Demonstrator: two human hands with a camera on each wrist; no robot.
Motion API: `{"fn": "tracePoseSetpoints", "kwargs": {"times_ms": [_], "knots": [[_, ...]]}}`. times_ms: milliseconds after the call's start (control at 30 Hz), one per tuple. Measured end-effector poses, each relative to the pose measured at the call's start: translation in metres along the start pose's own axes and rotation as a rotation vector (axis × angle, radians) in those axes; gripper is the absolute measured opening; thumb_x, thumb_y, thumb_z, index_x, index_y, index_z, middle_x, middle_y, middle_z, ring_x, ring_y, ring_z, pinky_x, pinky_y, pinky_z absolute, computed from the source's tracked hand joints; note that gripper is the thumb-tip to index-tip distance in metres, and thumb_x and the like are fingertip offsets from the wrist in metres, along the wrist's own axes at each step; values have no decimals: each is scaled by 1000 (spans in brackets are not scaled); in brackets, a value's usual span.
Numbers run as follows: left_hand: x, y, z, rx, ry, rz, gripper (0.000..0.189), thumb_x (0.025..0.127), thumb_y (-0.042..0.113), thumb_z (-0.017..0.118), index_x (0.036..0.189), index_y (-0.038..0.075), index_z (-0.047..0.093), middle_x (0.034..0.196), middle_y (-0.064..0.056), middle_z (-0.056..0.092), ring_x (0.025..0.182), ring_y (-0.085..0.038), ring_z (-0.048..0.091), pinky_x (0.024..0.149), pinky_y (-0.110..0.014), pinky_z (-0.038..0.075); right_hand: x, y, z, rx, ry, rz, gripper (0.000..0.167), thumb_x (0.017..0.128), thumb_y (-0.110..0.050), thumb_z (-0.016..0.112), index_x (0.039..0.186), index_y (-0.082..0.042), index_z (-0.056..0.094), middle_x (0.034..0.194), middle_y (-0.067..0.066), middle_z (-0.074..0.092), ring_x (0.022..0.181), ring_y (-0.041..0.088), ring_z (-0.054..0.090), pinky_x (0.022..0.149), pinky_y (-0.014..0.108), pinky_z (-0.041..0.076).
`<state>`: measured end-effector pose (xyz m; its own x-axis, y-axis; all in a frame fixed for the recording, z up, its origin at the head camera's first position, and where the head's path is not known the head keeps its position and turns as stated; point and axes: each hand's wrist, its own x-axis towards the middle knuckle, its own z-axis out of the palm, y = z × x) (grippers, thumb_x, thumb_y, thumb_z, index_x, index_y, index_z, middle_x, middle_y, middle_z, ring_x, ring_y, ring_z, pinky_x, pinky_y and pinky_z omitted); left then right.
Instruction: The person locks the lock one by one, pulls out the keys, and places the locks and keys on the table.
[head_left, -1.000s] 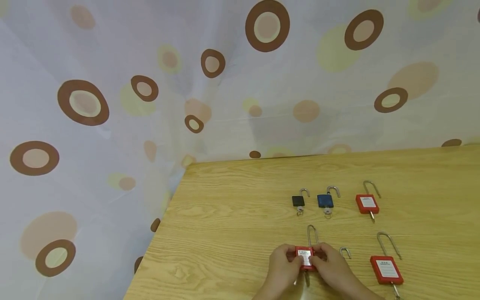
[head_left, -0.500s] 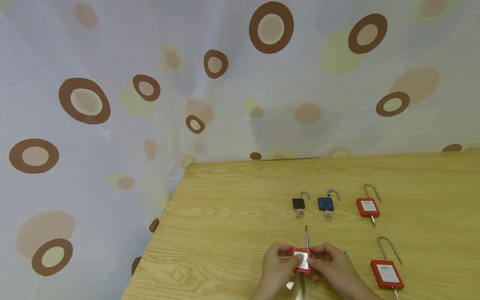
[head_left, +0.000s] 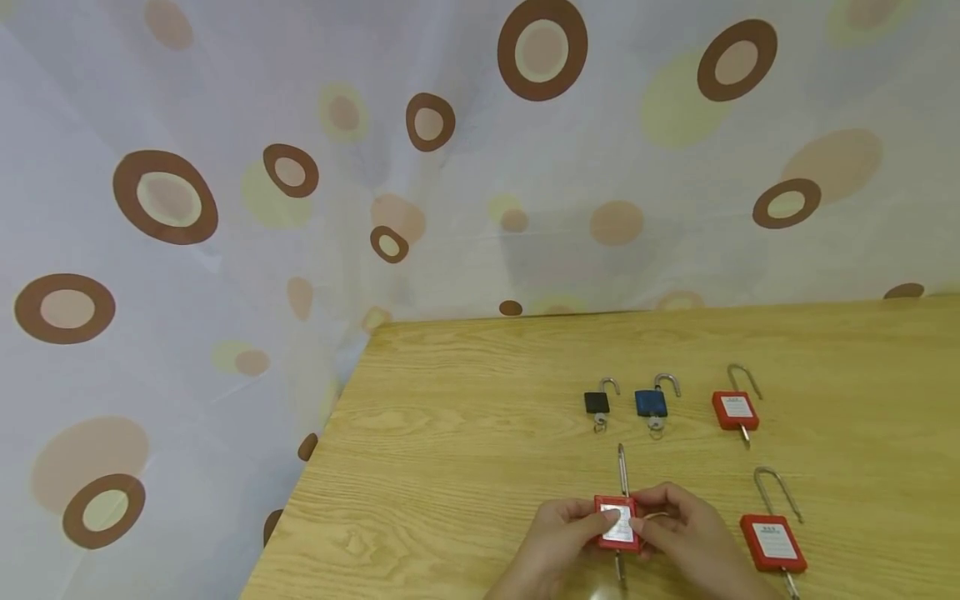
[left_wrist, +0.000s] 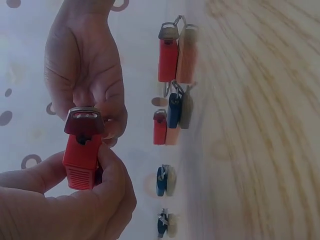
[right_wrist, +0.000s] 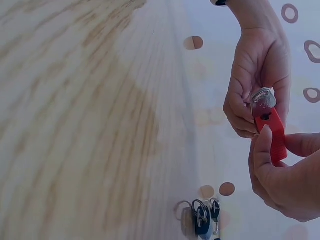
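Both hands hold one red padlock with a white label point(head_left: 618, 533) over the front part of the table in the head view. My left hand point(head_left: 553, 537) pinches its left side, thumb on the label. My right hand point(head_left: 686, 533) pinches the right edge between thumb and fingers. The padlock's long metal shackle point(head_left: 622, 471) points away and shows edge-on. A key point(head_left: 619, 568) sticks out of its bottom. Up close in the left wrist view, the key's broad metal head point(left_wrist: 84, 122) sits in the keyhole. The right wrist view shows the same red body point(right_wrist: 272, 132) between both hands' fingers.
Beyond the hands lie a small black padlock point(head_left: 597, 402), a blue padlock point(head_left: 650, 403) and a red padlock point(head_left: 735, 410). To the right is another red one point(head_left: 774, 542). All have raised shackles and keys. Another blue padlock point(left_wrist: 174, 110) shows in the left wrist view.
The held padlock's shackle has swung from showing its wide U to edge-on. The padlock shifted slightly left, then back right, with both hands. The padlocks on the table have stayed put.
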<state>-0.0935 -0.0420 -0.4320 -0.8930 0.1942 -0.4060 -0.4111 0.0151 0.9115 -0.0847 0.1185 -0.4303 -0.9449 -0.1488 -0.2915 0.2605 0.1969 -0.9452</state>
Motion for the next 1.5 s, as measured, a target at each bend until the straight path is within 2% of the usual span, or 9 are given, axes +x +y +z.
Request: {"fn": "tracePoseSetpoints", "kwargs": {"times_ms": [267, 400, 567, 700, 800, 900, 1133, 1300, 1500], "knots": [[-5, 2, 1, -47, -41, -28, 25, 88, 12, 61, 103, -8, 64, 92, -5, 70, 75, -5, 61, 70, -21, 52, -3, 2, -10, 26, -105, -54, 41, 91, -9, 57, 120, 15, 41, 100, 7, 58, 72, 10, 57, 66, 27, 54], [-7, 4, 1, -56, -46, -32, 25, 89, 12, 61, 104, -8, 64, 93, -6, 70, 76, -6, 61, 70, -20, 52, -2, -4, -13, -16, -124, -85, 39, 92, -10, 56, 118, 15, 42, 96, 7, 59, 70, 9, 58, 63, 28, 54], [-9, 7, 4, -42, -39, -29, 23, 87, 10, 63, 102, -7, 65, 91, -6, 70, 74, -6, 60, 69, -20, 52, 6, -25, -19, -233, 0, -82, 27, 95, -19, 53, 103, 7, 54, 76, 3, 62, 63, 11, 58, 55, 26, 52], [-12, 9, 7, 22, -34, -39, 21, 85, 10, 65, 101, -4, 66, 90, -4, 70, 74, -6, 60, 68, -19, 51, 11, -40, -25, -423, 77, -90, 33, 95, -33, 52, 88, -2, 57, 61, 1, 57, 53, 12, 51, 47, 23, 42], [-13, 9, 9, 86, -43, -39, 20, 85, 10, 66, 101, -2, 67, 90, -4, 70, 75, -6, 60, 67, -19, 50, 14, -47, -27, -497, 116, -129, 33, 93, -35, 54, 82, -4, 56, 56, 0, 50, 49, 11, 44, 44, 22, 35], [-14, 9, 10, 129, -53, -37, 20, 84, 12, 67, 100, 0, 68, 89, -2, 70, 74, -5, 60, 66, -19, 51, 17, -48, -27, -538, 137, -175, 29, 93, -31, 56, 80, -5, 55, 55, -2, 43, 47, 9, 39, 44, 22, 33], [-13, 8, 10, 132, -62, -28, 19, 84, 11, 67, 99, 0, 68, 88, -2, 70, 72, -4, 59, 66, -18, 50, 21, -47, -24, -515, 131, -242, 20, 93, -19, 55, 79, -5, 54, 56, -3, 38, 47, 8, 35, 43, 20, 30], [-12, 8, 9, 79, -45, -37, 20, 84, 11, 67, 99, -2, 69, 88, -4, 71, 71, -4, 58, 63, -16, 47, 21, -47, -21, -471, 136, -246, 19, 94, -19, 54, 86, -3, 57, 57, -3, 39, 48, 7, 34, 44, 20, 29], [-12, 8, 8, 2, -46, -45, 20, 84, 8, 66, 100, -4, 67, 88, -4, 71, 72, -5, 59, 64, -16, 48, 20, -48, -20, -404, 139, -270, 17, 94, -17, 54, 86, -1, 57, 56, -4, 36, 47, 6, 32, 43, 20, 28]]}}
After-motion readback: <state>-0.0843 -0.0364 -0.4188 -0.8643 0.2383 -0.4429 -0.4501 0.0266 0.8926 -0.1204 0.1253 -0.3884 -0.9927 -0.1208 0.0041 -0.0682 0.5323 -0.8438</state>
